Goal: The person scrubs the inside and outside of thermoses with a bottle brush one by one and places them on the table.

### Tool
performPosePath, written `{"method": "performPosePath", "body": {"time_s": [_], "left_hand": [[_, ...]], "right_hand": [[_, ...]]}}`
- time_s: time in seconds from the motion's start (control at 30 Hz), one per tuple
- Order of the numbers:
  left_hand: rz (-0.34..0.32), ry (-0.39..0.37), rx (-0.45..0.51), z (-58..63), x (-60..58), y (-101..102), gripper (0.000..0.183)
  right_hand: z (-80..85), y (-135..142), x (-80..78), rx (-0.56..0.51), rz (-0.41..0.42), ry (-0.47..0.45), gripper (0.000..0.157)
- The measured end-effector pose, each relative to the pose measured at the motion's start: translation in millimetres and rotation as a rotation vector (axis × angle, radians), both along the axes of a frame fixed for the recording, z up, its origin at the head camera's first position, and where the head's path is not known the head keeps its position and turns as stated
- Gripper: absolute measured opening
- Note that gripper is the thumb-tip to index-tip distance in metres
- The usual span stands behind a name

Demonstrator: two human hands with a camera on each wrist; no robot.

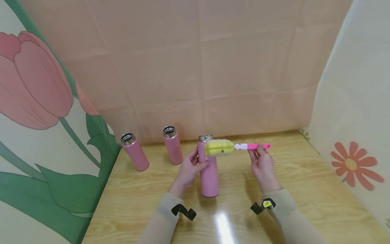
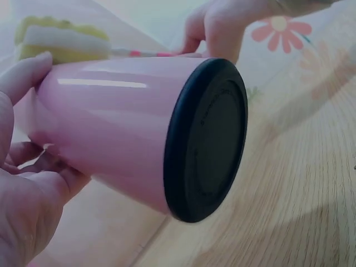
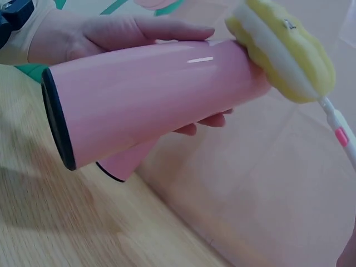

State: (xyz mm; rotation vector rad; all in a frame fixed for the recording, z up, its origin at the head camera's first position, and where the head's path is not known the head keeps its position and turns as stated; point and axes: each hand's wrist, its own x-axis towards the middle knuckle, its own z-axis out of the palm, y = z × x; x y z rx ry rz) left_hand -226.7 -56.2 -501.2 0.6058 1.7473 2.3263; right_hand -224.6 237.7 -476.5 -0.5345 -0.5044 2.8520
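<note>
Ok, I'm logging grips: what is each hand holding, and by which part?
Left hand: a bottle, round its upper half. Right hand: the brush, by its pink handle.

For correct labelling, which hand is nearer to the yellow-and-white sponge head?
Left: the left hand grips the pink cylindrical bottle, beside the sponge head; the right hand holds the pink-and-white handle, farther away.
</note>
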Motion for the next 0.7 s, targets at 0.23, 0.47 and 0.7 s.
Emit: {"method": "performPosePath", "body": {"time_s": [0.23, 0.47, 0.7], "left_hand": [[0.047, 0.019, -0.052, 1.8, -0.5, -1.8, 0.081], [0.038, -0.002, -0.096, 3.8, 1.3, -6.2, 0.073], [0.059, -0.005, -0.098, 1.8, 1.7, -7.4, 0.066]], "right_hand": [[-0.4, -0.1, 0.5, 0.018, 0.009, -0.008, 0.01], [3.3, -0.3, -0.6, 0.023, 0.008, -0.01, 0.007], [6.4, 1.1, 2.7, -0.018, 0.018, -0.013, 0.006]]}}
